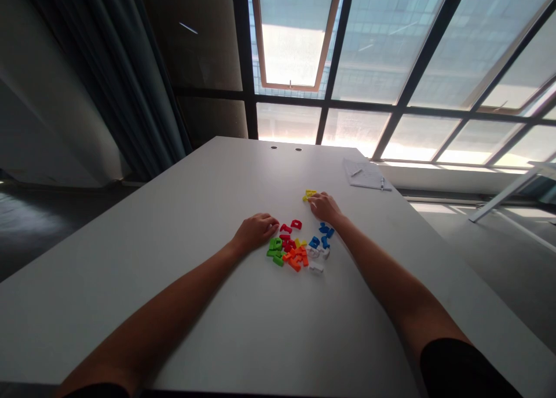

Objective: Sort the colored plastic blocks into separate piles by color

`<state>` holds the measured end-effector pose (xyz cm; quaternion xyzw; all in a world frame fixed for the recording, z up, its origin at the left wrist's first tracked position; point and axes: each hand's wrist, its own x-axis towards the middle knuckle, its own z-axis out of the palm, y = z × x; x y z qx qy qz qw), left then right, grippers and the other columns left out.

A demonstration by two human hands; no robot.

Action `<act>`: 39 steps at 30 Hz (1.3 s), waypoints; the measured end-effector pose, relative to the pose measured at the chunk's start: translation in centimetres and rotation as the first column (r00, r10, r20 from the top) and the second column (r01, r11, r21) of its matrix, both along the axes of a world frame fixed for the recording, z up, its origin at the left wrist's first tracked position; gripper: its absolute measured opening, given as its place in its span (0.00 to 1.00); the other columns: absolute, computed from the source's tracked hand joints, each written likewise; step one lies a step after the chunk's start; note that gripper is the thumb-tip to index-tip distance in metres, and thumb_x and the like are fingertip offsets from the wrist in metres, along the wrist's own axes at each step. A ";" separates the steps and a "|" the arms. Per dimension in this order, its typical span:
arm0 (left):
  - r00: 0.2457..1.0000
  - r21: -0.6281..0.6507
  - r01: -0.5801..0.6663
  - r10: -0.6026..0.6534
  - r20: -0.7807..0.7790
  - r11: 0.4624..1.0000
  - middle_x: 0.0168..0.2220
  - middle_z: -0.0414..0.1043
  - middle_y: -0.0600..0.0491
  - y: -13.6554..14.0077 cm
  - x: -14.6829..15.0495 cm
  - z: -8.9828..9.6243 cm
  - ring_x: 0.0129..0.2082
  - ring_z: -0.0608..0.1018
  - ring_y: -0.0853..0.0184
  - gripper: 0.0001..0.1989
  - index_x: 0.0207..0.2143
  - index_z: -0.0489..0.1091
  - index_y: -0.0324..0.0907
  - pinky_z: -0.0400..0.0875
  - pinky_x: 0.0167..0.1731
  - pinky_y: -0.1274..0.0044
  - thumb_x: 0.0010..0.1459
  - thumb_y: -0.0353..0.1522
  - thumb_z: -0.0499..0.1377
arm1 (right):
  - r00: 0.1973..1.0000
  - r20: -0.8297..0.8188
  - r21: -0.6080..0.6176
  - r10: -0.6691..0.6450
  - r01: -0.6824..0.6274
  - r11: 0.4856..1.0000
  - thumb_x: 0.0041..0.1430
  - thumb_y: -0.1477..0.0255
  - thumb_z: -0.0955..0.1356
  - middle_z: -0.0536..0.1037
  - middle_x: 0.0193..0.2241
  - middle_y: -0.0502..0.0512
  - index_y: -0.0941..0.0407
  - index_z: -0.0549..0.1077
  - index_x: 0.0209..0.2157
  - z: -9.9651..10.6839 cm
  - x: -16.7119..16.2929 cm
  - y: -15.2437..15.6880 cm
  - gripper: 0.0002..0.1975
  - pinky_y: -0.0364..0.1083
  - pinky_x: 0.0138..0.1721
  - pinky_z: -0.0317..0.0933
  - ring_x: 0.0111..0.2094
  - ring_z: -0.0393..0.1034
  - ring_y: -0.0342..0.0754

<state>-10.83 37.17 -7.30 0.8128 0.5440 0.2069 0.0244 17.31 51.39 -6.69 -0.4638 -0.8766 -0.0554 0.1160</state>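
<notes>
My left hand (257,230) rests on the table just left of the red plastic pieces (296,224), its fingers loosely curved and apart, with nothing visible in them. Farther out, my right hand (325,205) has its fingertips closed on a yellow plastic piece (310,193) at the far side of the pile. Between my forearms lie small block-like pieces grouped by colour: green pieces (275,244) at the left, orange pieces (297,256) at the near middle, white pieces (317,267) at the near right, and blue pieces (325,229) by my right wrist. Their exact shapes are too small to make out.
The white table (208,183) has two round cable holes near its far edge. Sheets of paper (368,174) with pens lie at the far right. Beyond are large windows (291,33), with a dark curtain (108,68) on the left. A white table leg (499,195) stands at the right.
</notes>
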 end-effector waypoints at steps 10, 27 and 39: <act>1.000 0.008 -0.003 0.003 -0.003 1.000 0.45 0.81 0.50 0.1 -0.1 -0.2 0.43 0.80 0.62 0.18 0.45 0.81 0.48 0.73 0.40 0.74 0.72 0.42 0.52 | 0.998 -0.001 -0.047 -0.066 0.066 0.997 0.71 0.71 0.63 0.72 0.66 0.58 0.54 0.79 0.57 -0.2 -0.2 -0.4 0.19 0.55 0.61 0.63 0.60 0.68 0.59; 1.000 -0.005 -0.010 0.010 0.016 1.000 0.44 0.81 0.51 0.0 0.0 -0.1 0.42 0.79 0.62 0.17 0.44 0.81 0.48 0.73 0.40 0.74 0.71 0.42 0.52 | 0.920 -0.269 -0.221 0.285 -0.347 0.911 0.67 0.74 0.68 0.85 0.40 0.57 0.54 0.84 0.46 2.5 4.1 -8.5 0.12 0.46 0.42 0.71 0.36 0.79 0.49; 1.000 -0.010 -0.010 0.010 0.019 1.000 0.44 0.81 0.51 -0.2 0.1 0.2 0.42 0.79 0.61 0.17 0.43 0.81 0.48 0.73 0.41 0.74 0.71 0.41 0.53 | 0.791 -0.204 -0.186 0.576 -0.609 0.771 0.67 0.74 0.70 0.86 0.44 0.56 0.52 0.86 0.43 3.3 2.2 -10.3 0.10 0.50 0.53 0.68 0.45 0.79 0.51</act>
